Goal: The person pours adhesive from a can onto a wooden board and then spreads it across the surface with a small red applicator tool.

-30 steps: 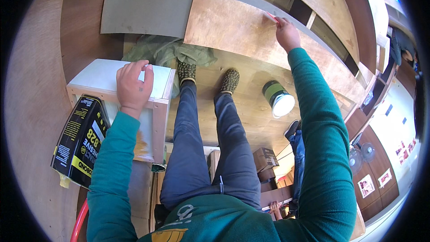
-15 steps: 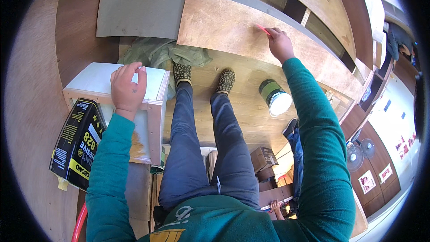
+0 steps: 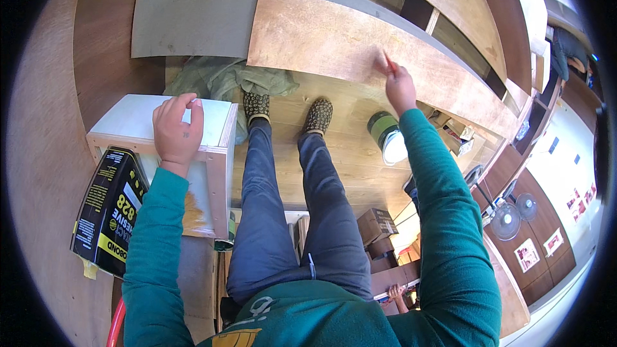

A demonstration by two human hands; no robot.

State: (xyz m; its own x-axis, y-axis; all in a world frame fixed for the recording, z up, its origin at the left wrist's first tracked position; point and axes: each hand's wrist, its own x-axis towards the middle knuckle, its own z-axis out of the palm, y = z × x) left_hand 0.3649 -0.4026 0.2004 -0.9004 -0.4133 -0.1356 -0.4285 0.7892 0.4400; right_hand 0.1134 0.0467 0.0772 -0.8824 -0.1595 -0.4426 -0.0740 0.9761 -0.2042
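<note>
My right hand (image 3: 401,90) grips a thin red tool (image 3: 389,63), seen nearly edge-on, just over the near edge of a long plywood strip (image 3: 308,32). The strip lies across a grey sheet (image 3: 186,19). My left hand (image 3: 175,135) hovers by a white-topped wooden box (image 3: 122,113), its fingers curled in against the thumb. A small pale spot shows at those fingertips, too small to name. Beside the left forearm stands a black and yellow rectangular can (image 3: 103,212).
Greenish cloth (image 3: 212,77) bunches by my left shoe. A green tin with a white top (image 3: 384,132) stands on the wooden floor, right of my feet. Cardboard boxes (image 3: 377,226) and another person's hand (image 3: 395,292) show lower right. A fan (image 3: 506,220) is farther right.
My right hand has come nearer to me, from over the plywood to its near edge, and the red tool now points more upright. The left hand keeps its curled shape.
</note>
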